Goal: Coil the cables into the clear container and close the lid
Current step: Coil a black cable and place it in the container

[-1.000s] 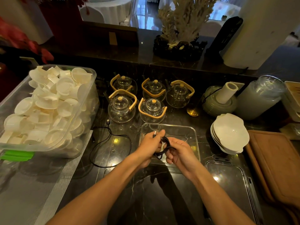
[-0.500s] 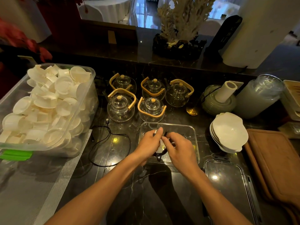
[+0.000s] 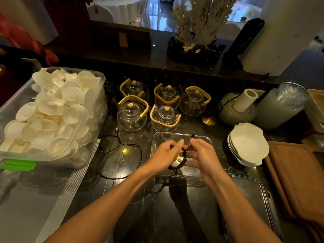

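Over the clear container [image 3: 203, 139], at its middle: one black cable [image 3: 182, 159], wound into a small coil, pinched between left hand [image 3: 164, 155] and right hand [image 3: 203, 155]; both hands closed on the coil, a plug end protruding above the right fingers; coil held just above the container floor, not yet laid down (contact with the floor cannot be told).

Left of the container, on the dark counter: second cable [image 3: 119, 155], loose and uncoiled, untouched.

Right of and nearer than the container: clear lid [image 3: 249, 199], flat on the counter, off.

Progress, as judged: roughly the first third; remaining: set down first coil, coil and stow second cable, fit lid.

Beyond the container: five glass teapots [image 3: 149, 106], close to its far rim. Right of the container: stacked white bowls [image 3: 249, 142], wooden board [image 3: 298, 176]. Far left of the container: bin of white cups [image 3: 50, 113]. Nothing obstructing the container opening save the hands.
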Demonstrator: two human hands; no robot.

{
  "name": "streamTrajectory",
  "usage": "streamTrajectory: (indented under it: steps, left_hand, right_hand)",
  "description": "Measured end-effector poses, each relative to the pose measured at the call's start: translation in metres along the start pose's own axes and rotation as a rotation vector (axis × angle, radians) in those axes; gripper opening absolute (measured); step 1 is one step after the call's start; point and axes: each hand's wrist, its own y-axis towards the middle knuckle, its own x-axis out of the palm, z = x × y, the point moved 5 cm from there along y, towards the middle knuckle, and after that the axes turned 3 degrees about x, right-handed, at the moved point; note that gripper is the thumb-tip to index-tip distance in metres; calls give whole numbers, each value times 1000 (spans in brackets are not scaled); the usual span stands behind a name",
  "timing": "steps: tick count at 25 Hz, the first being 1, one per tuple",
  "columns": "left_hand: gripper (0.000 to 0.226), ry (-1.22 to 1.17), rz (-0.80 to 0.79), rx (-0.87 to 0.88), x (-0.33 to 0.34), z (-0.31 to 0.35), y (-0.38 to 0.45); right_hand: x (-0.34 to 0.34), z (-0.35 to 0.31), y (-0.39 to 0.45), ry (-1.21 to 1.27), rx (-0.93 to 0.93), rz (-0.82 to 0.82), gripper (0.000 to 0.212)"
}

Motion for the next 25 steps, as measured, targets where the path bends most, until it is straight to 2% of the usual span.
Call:
streamTrajectory:
  steps: [2, 5, 7, 10, 13, 16, 18, 22, 25]
  left_hand:
    - [22, -149, -35, -95, -5, -6, 6]
    - [18, -261, -133, -188, -9, -8, 16]
    - [9, -172, -181, -207, -9, -9, 22]
    - [14, 64, -235, -158, -5, -6, 36]
    - [19, 239, -216, -96, 0, -6, 53]
    - [33, 204, -234, -60, 4, -17, 63]
    - [40, 137, -202, -116, 6, -32, 67]
    - [24, 109, -53, -174, 6, -57, 77]
    - [24, 146, 8, -216, 11, -65, 84]
  right_hand:
    - [-1, 5, 1, -62, 60, -60, 28]
    - [-5, 15, 5, -52, 114, -123, 22]
    - [-6, 18, 9, -24, 142, -153, 19]
    - [-7, 23, 15, 12, 174, -191, 16]
    - [-16, 28, 22, -11, 172, -172, 19]
    - [-28, 35, 30, -34, 138, -103, 14]
    - [-34, 40, 36, -14, 135, -71, 13]
    - [-44, 55, 49, 4, 167, 3, 15]
    - [-54, 66, 61, 14, 201, 85, 12]
